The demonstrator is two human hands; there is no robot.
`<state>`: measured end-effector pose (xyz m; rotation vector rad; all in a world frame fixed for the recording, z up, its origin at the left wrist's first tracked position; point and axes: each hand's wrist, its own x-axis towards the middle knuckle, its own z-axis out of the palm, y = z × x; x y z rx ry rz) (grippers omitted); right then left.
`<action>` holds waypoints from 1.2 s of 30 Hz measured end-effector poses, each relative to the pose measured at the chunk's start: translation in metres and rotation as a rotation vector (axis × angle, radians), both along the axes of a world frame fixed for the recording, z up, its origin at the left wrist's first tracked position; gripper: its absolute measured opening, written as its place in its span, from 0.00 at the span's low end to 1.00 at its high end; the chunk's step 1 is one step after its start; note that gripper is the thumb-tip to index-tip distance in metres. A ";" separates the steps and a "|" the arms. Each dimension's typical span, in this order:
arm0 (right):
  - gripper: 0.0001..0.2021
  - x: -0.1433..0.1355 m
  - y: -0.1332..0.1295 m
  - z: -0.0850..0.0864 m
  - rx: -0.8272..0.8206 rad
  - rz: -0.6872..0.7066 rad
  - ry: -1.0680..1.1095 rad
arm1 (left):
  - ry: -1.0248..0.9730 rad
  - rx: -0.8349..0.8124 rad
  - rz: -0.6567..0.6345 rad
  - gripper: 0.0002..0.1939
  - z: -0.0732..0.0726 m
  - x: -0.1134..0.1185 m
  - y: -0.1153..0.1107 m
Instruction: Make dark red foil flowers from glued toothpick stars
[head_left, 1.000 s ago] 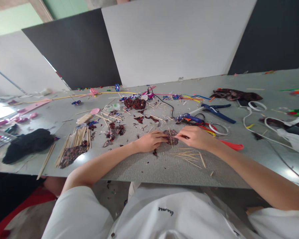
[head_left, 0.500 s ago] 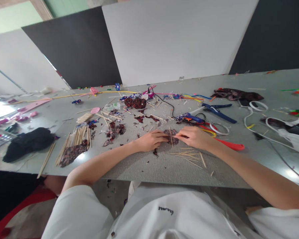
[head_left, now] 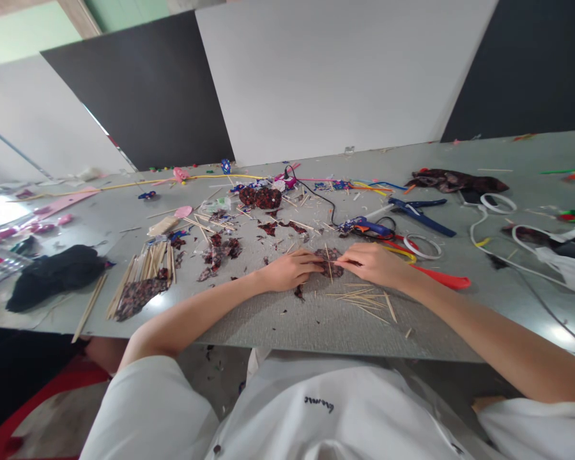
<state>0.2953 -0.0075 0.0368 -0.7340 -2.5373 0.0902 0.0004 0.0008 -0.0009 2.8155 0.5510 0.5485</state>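
A small piece of dark, red-brown patterned fabric (head_left: 336,271) lies on the table between my two hands. Across it stands a thin wooden stick (head_left: 328,254), with another crossing it sideways. My left hand (head_left: 291,269) is closed at the fabric's left edge, its fingertips pressed together on it. From the other side, my right hand (head_left: 374,263) pinches the end of the sideways stick; the fingers partly hide the grip. Several loose wooden sticks (head_left: 359,296) are scattered just below my right hand.
A bundle of sticks (head_left: 154,262) in patterned fabric lies left, near a black cloth (head_left: 57,275). Fabric scraps (head_left: 223,250) and a dark patterned bundle (head_left: 260,198) are beyond my hands. To the right are a blue-handled glue gun (head_left: 371,227), blue pliers-like tool (head_left: 421,216) and red handle (head_left: 443,278).
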 end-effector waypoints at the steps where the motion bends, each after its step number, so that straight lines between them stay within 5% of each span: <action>1: 0.15 0.000 0.000 0.000 0.000 0.004 0.002 | -0.004 -0.002 -0.001 0.22 0.000 0.000 0.000; 16: 0.15 0.000 0.002 -0.003 0.061 0.036 -0.027 | -0.008 -0.001 -0.001 0.23 0.000 0.000 0.000; 36: 0.14 0.009 0.005 0.002 -0.062 0.164 -0.206 | -0.004 -0.008 0.013 0.22 0.000 0.000 0.000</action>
